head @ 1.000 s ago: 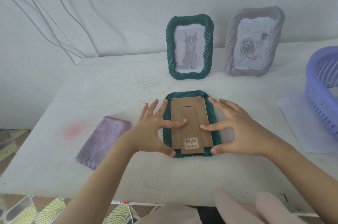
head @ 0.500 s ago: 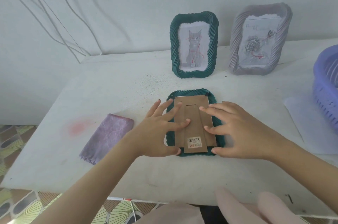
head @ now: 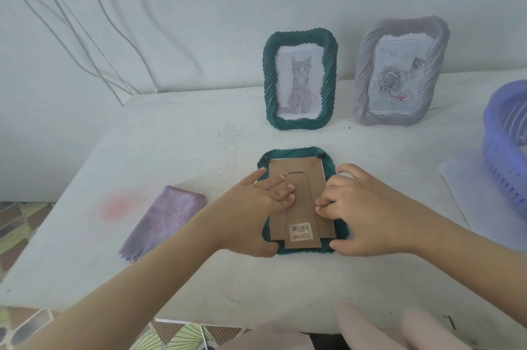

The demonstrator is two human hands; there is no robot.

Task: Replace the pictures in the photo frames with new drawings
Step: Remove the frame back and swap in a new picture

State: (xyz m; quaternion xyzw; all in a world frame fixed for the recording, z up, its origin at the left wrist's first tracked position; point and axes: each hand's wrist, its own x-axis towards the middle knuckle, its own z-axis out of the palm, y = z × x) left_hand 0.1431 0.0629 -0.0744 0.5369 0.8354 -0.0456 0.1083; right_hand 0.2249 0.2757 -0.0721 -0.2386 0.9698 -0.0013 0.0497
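Left hand (head: 256,212) lies fairly flat on the back of a green photo frame (head: 293,151) that rests face down near the front edge of the desk (head: 199,150). Its fingers stretch across the left part of the cardboard backing (head: 316,175) and its thumb sits at the frame's near left corner. The right hand (head: 368,212) has its fingers bent, their tips at the right edge of the backing and the thumb against the frame's near right corner; from where I stand I cannot tell whether they have a pinch on anything. A barcode sticker (head: 301,231) shows on the backing's lower end, between the two hands.

Toward the back edge two more frames stand upright side by side: a green frame (head: 329,78) with a cat drawing (head: 299,81), and to its right a grey frame (head: 363,78) with a rose drawing (head: 396,78). A folded purple cloth (head: 165,221) lies near the desk's left edge, just beside a pinkish stain (head: 119,205). At the right edge sits a purple plastic basket (head: 502,150) on a white sheet of paper (head: 467,192).
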